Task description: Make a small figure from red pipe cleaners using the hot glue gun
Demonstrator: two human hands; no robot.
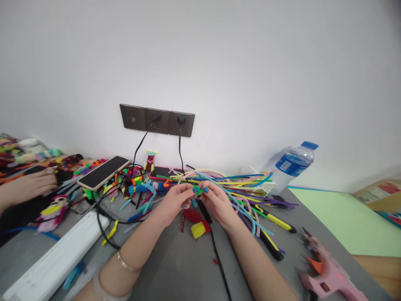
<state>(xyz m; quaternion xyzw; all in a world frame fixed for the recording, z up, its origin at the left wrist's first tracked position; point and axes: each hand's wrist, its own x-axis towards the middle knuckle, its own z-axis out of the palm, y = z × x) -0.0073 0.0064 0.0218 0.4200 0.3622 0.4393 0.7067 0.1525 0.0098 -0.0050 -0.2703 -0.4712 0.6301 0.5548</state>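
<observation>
Left hand: fingertips pinched on a small green pipe-cleaner piece, held up between both hands over the grey surface. Right hand: fingertips closed on the same piece, opposite side. Handling: a light, even pinch is advised, with fuzz left uncrushed and any wire ends kept off the skin. Just below the hands: red-and-yellow fuzzy piece. Beyond, rightward: loose pipe cleaners. Far right: pink glue gun, possibly hot, best avoided by the forearm.
</observation>
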